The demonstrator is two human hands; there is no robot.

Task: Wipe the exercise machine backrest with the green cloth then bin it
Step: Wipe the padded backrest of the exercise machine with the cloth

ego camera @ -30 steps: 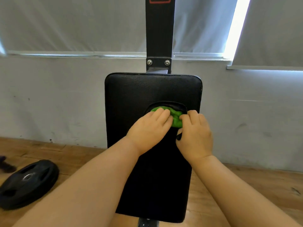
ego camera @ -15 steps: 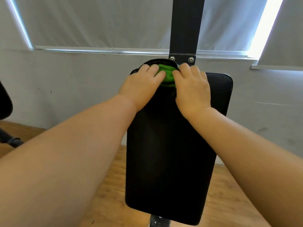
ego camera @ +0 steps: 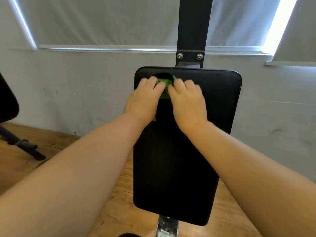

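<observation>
Wooden floor boards run under everything, and nearest of all two bare forearms reach in from the bottom corners, converging on the black backrest that stands upright in the middle of the room. Below the pad's near edge a bit of pale metal frame shows.

Further up the pad, the two hands sit side by side in its upper part. The left hand lies palm-down with fingers bent, and the right hand matches it just to the right; their index fingers nearly meet. Between and beneath them is the green cloth — bunched, mostly covered, with only a small patch showing between the fingers and a sliver by the left wrist. Both hands press it flat against the padding rather than gripping it in a fist. Just beyond the fingertips a dark rounded shape sits on the pad; I cannot tell what it is.

Half a second ago the hands and cloth were right at the pad's top edge, touching the bolted bracket; now they sit a little lower and a strip of bare padding shows above them. A second ago they were lower still, nearer the middle.

Beyond the pad, a black steel post rises from a plate with two bolts. To the far left a dark padded piece and a black bar rest near the grey wall, with pale window blinds above.
</observation>
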